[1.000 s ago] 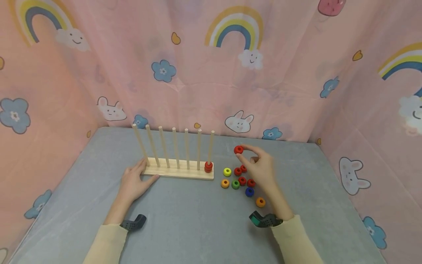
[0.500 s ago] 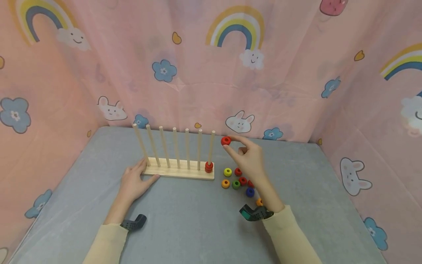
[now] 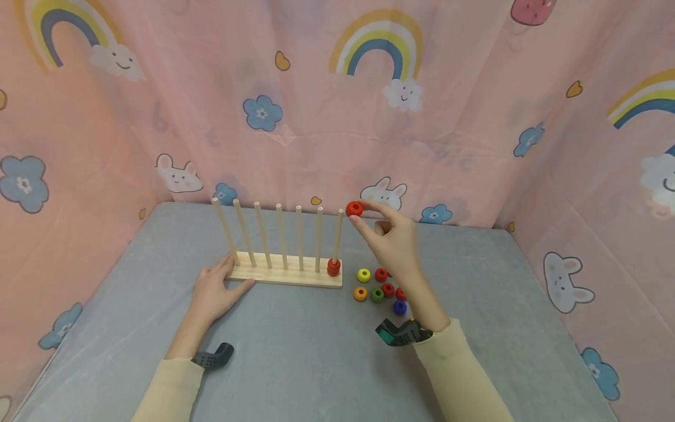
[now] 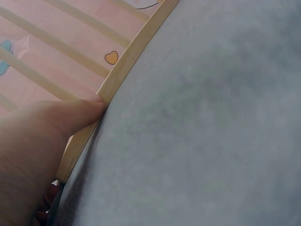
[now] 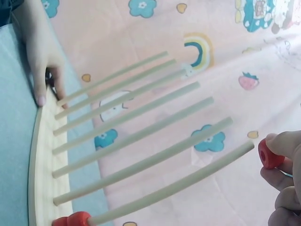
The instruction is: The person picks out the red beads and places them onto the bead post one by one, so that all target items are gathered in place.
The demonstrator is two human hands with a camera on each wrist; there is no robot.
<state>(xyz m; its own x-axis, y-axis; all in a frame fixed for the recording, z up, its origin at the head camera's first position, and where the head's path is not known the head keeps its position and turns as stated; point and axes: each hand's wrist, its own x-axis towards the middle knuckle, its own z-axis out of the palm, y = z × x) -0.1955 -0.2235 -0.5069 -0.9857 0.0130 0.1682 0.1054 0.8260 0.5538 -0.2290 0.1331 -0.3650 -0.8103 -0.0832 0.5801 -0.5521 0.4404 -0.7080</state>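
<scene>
So our right hand (image 3: 392,240) has a red bead (image 3: 351,211) pinched between thumb and fingers, and it's up in the air just beside the tip of the rightmost peg (image 3: 338,234). From the right wrist view we can see a slim gap between the bead and the peg's end, with the bead's hole showing.

Meanwhile our left hand (image 3: 216,293) is gripping the far left end of the wooden rack (image 3: 285,276), thumb pressed along the front edge, fingers round the back of that end. The rack sits on the grey worktop (image 3: 295,363) with seven pegs in a row, and two red beads (image 3: 333,268) are stacked at the bottom of the rightmost one.

Right of the rack we've got a loose bunch lying around: a yellow bead (image 3: 363,279), an orange bead (image 3: 360,298), a green bead (image 3: 377,299), a blue bead (image 3: 399,312) and a few more reds, one partly tucked behind our right forearm. Behind it all hangs a pink curtain (image 3: 316,158) covered in rainbows, bunnies and blue flowers.
</scene>
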